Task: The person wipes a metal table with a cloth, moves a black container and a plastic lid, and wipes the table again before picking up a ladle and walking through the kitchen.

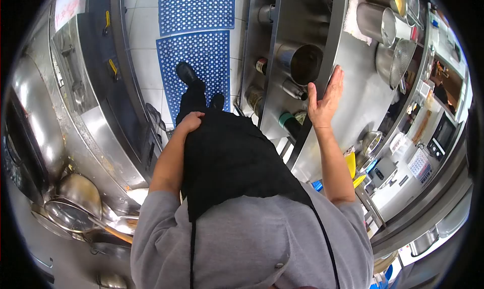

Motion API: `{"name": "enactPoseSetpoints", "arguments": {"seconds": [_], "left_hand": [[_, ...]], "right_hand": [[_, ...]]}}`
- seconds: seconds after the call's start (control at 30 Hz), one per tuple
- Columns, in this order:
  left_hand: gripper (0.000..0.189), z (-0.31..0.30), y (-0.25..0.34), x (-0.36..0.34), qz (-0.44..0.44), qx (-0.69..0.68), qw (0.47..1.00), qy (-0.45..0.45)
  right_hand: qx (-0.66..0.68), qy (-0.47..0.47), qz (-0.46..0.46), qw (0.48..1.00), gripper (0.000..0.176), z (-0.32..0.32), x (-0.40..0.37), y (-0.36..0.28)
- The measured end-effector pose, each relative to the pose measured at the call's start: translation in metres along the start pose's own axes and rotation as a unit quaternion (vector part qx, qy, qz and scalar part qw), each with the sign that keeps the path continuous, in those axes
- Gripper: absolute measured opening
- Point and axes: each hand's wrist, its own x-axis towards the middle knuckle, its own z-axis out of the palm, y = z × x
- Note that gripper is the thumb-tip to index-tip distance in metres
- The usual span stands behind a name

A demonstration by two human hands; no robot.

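My left hand is closed, its fingers curled in against the side edge of the black apron. I cannot tell whether they pinch the cloth. Flat and empty, my right hand is raised, thumb apart from the straight fingers. It overlaps the edge of the steel counter on my right. Close to that hand, on the shelf below, are a large steel pot, a smaller metal container and a green bottle.
Blue perforated floor mats lie along the aisle, with my black boot on one. A steel unit lines the left side. Woks and a wooden-handled strainer sit lower left. A mesh strainer and steel pots stand far right.
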Motion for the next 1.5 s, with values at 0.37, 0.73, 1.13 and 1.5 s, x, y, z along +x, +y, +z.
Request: {"name": "enactPoseSetpoints", "arguments": {"seconds": [0.37,0.73,1.13,1.5], "left_hand": [[0.027,-0.03,0.021,-0.025,0.033,0.208,0.973,0.094],[0.026,-0.045,0.04,-0.027,-0.017,0.227,0.968,0.106],[0.033,-0.058,0.048,-0.032,-0.028,0.193,0.978,0.079],[0.037,-0.052,0.079,-0.037,-0.017,0.21,0.977,-0.007]], "right_hand": [[-0.026,0.0,0.013,1.0,0.078,0.0,0.0,-0.002],[-0.056,0.011,0.011,0.998,0.078,-0.001,0.002,-0.005],[-0.057,0.004,0.0,0.998,0.078,0.001,0.001,-0.005],[-0.067,0.0,0.007,0.998,0.078,0.001,0.001,-0.006]]}}
